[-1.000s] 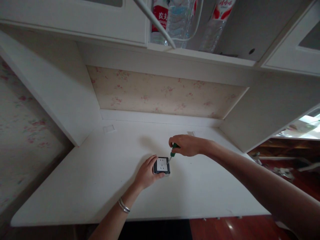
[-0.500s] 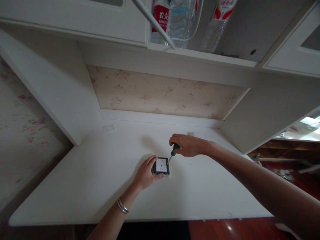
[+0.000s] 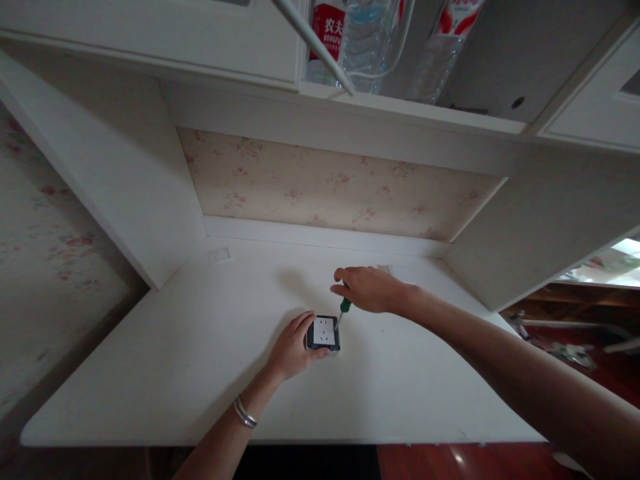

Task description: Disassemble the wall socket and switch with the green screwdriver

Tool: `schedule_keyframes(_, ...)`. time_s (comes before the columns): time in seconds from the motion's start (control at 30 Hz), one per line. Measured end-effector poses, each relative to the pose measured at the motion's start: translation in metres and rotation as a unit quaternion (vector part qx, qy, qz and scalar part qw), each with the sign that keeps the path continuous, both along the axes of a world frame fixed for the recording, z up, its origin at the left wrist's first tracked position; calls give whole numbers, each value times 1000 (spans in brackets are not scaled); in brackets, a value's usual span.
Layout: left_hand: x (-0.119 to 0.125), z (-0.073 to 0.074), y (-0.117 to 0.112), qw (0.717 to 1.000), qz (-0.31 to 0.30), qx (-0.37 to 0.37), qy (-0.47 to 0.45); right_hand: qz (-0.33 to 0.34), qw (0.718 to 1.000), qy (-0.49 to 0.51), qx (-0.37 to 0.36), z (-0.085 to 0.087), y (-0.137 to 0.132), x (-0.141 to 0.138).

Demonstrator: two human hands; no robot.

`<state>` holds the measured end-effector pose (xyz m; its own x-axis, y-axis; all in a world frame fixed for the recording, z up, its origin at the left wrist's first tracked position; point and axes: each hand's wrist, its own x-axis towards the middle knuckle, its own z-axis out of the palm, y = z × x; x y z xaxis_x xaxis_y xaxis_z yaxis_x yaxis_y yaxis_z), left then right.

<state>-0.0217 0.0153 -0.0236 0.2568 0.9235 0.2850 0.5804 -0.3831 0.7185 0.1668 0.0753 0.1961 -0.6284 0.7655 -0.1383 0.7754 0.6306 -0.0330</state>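
On the white desk lies a power socket with a white face and a dark frame. My left hand grips it from the left, fingers at its top edge and thumb along the bottom. Above and to the right, my right hand is closed around the green handle of a screwdriver. The shaft slants down, and its tip meets the right side of the socket's dark frame. Whether the tip sits in a screw is too small to tell.
The desk has side panels left and right. Overhead, a shelf holds plastic bottles, and a white rod hangs before it. A small square plate lies at the back left.
My right hand has shifted slightly left and its fingers have loosened and turned about the screwdriver handle. The screwdriver stands a little steeper. My left hand and the socket have stayed in place.
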Motion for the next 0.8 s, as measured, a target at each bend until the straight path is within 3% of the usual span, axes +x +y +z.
schedule_keyframes(0.2,-1,2,0,1000,-5,-5,-5,116,988,58,-83,4,0,4)
schedule_keyframes(0.37,0,0,1,1000,0,1,-6,-1,1000,7,-22,4,-1,0)
schedule_keyframes(0.53,0,-1,1,1000,0,-3,-5,84,992,44,-77,7,-2,3)
schedule_keyframes(0.7,1,1,1,1000,3,-7,-10,-2,1000,4,-28,3,1,4)
schedule_keyframes(0.8,1,2,1,1000,1,-8,-15,29,999,19,-25,2,1,4)
